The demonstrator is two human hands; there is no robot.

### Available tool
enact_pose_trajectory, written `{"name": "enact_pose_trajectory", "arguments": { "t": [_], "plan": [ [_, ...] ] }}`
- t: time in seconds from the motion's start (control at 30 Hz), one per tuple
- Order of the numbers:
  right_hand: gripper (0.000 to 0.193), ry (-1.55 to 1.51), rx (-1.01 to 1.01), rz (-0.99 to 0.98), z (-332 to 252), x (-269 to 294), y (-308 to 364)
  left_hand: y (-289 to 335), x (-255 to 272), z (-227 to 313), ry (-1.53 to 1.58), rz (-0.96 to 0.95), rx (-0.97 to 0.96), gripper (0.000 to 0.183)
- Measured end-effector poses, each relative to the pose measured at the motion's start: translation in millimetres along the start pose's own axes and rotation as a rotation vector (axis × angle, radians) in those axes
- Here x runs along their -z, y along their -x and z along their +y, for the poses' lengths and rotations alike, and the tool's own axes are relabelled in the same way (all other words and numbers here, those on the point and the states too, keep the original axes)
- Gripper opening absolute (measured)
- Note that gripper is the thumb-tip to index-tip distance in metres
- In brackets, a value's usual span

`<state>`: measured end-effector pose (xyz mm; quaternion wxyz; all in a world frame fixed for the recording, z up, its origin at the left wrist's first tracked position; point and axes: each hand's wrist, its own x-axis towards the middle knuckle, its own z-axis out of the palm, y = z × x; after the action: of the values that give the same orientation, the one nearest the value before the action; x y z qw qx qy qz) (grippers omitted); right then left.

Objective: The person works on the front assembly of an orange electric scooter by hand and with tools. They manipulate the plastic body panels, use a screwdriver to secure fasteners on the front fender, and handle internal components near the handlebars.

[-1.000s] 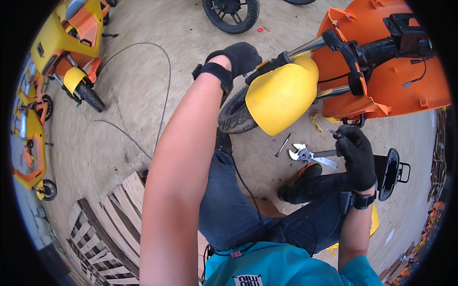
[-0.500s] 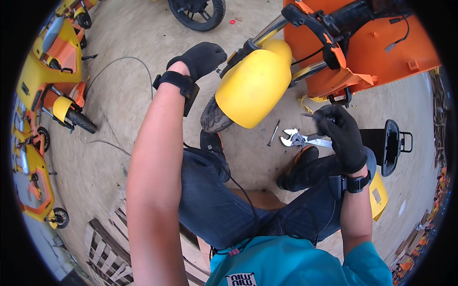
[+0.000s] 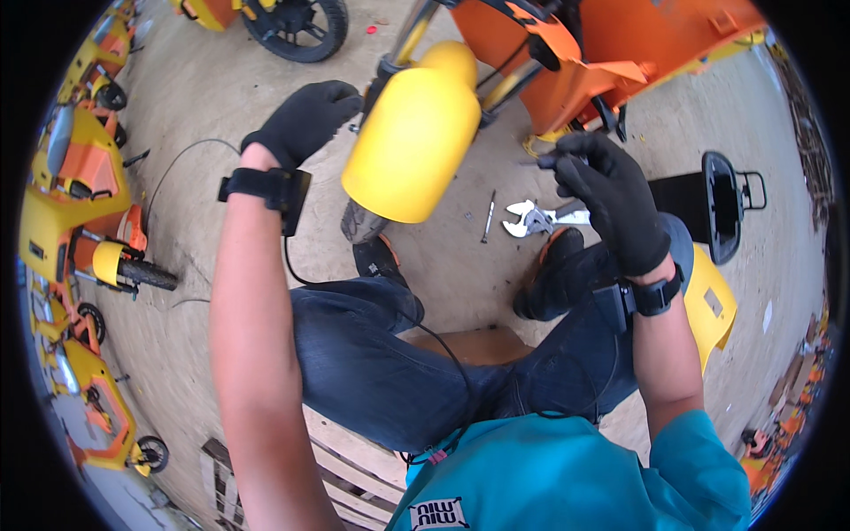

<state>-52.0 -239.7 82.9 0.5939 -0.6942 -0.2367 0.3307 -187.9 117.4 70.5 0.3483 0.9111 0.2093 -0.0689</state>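
Note:
My left hand (image 3: 310, 119), in a black glove, is at the left side of the fork, beside the yellow front fender (image 3: 412, 146). Its fingers are curled together by the fork's lower end; whatever they may hold is hidden. Black-gloved too, my right hand (image 3: 611, 199) is raised above my right knee. Thumb and fingers pinch a slim dark rod (image 3: 533, 163) whose thin tip points left toward the fender; the rest is covered. Below that hand, an adjustable wrench (image 3: 531, 219) lies on the ground, with a long bolt (image 3: 489, 217) to its left. The front tyre (image 3: 361, 223) shows under the fender.
Orange body panels (image 3: 611, 84) rise at the upper right. A black bin-like part with a wire handle (image 3: 722, 208) lies at right, near a yellow panel (image 3: 711, 296). Several yellow scooters (image 3: 75, 203) stand along the left. A wooden pallet (image 3: 354, 465) is beneath me.
The view has shifted, so the scene sits farther left and higher. My right hand has moved slightly up and left relative to the wrench. My left hand stays beside the fork.

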Motion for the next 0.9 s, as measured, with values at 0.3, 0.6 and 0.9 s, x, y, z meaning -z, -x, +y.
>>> {"name": "enact_pose_trajectory", "arguments": {
  "t": [0.3, 0.6, 0.9],
  "plan": [
    [0.037, -0.04, 0.138, -0.023, 11, 6, -4, 16, -3, 35, 0.091, -0.051, -0.102, 0.045],
    [0.029, -0.663, -0.053, -0.097, -13, 13, -2, 42, -20, 115, 0.173, 0.275, -0.331, 0.031],
    [0.024, -0.644, 0.108, -0.136, -1, 5, 3, 58, -81, 180, 0.688, 0.102, -0.333, 0.047]
  ]
}}
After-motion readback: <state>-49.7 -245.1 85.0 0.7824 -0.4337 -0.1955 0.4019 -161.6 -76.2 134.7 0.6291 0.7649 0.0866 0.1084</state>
